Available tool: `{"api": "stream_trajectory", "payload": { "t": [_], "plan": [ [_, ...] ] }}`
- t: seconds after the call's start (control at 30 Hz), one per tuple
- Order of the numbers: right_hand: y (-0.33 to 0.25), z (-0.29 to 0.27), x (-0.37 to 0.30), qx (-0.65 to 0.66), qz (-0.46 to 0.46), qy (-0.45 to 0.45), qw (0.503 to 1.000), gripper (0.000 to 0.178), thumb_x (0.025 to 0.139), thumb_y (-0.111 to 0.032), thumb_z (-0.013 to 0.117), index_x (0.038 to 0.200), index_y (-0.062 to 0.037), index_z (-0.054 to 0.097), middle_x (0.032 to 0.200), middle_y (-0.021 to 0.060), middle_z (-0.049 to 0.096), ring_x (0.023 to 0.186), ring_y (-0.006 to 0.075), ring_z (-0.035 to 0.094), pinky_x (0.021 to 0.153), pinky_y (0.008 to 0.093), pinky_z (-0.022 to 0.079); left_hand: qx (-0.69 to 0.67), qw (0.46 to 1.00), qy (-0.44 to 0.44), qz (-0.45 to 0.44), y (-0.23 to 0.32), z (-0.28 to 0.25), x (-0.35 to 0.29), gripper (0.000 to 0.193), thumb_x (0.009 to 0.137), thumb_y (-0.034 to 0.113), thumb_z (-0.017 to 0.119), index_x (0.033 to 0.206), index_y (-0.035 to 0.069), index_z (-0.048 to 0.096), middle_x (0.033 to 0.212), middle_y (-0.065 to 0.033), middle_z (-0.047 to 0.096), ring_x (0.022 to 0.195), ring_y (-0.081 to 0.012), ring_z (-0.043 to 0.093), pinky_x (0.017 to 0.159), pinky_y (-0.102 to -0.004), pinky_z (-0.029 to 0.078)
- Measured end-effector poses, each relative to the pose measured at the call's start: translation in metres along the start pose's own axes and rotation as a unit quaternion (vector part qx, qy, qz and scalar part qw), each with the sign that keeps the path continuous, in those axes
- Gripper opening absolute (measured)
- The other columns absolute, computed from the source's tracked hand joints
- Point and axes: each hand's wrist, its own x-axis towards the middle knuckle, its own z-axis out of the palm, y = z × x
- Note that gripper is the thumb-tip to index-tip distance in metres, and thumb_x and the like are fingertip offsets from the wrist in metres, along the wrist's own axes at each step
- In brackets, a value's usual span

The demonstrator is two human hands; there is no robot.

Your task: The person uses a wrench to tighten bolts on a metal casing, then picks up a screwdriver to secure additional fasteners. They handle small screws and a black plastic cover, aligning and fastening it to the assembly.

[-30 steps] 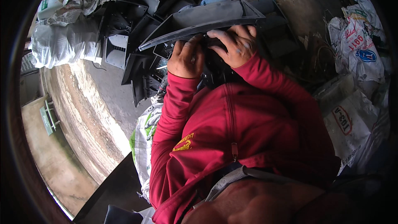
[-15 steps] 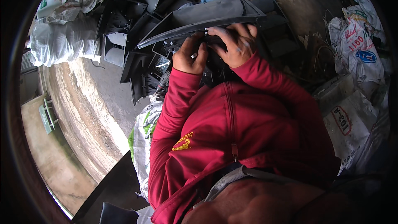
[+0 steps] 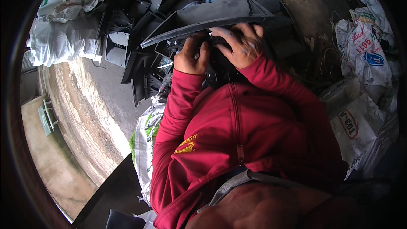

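A long black trapezoid-shaped panel [image 3: 216, 13] with a raised rim lies tilted in front of my chest. My left hand [image 3: 190, 56] is closed at its near edge, thumb against curled fingers. A small pale bit shows by the thumb; what the fingers pinch is too small to name. My right hand [image 3: 240, 46] grips the panel's near side, index finger and thumb reaching left toward my left hand. A tiny white piece sits at that index fingertip. The underside of the panel is dark and partly hidden by both hands.
Several similar black plastic parts [image 3: 144, 63] are heaped beyond and to the left. A tool with a dark grip [image 3: 165, 82] lies by my left forearm. White printed sacks [image 3: 369, 46] stand at the right, and clear plastic wrapping [image 3: 68, 42] at the far left.
My left hand has shifted slightly left and its fingers have drawn in a little. The right hand and the panel have hardly moved.
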Motion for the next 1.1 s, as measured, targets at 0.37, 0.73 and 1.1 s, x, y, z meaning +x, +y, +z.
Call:
{"api": "stream_trajectory", "payload": {
  "t": [0.37,0.73,1.1],
  "plan": [
    [0.0,-0.004,-0.002,-0.013,0.0,-0.025,1.0,0.056,0.07,-0.02,0.079,0.122,-0.0261,0.062,0.102,-0.0179,0.068,0.088,0.0099,0.059,0.085,0.0364,0.033,-0.086,0.995,-0.038,-0.034,0.001,0.006,-0.001,0.035,0.087,0.011,0.068,0.118,0.003,0.055,0.092,-0.013,0.072,0.085,-0.0202,0.073,0.072,-0.0289,0.055],
    [-0.006,-0.009,0.005,0.009,0.015,-0.01,1.0,0.054,0.07,-0.015,0.079,0.12,-0.0204,0.06,0.104,-0.0131,0.071,0.091,0.0127,0.057,0.084,0.0366,0.034,0.003,0.999,-0.04,-0.027,0.006,0.004,0.0,0.036,0.087,0.018,0.068,0.119,0.004,0.056,0.093,-0.0158,0.071,0.082,-0.0282,0.073,0.066,-0.0317,0.056],
    [-0.014,-0.007,0.002,0.001,0.031,-0.02,0.999,0.057,0.069,-0.009,0.078,0.122,-0.0194,0.059,0.108,-0.0109,0.07,0.095,0.015,0.058,0.089,0.038,0.033,-0.123,0.988,-0.069,-0.064,0.008,0.0,-0.002,0.042,0.088,0.015,0.068,0.124,0.001,0.054,0.097,-0.0144,0.07,0.083,-0.0208,0.072,0.067,-0.0298,0.056]
  ]
}}
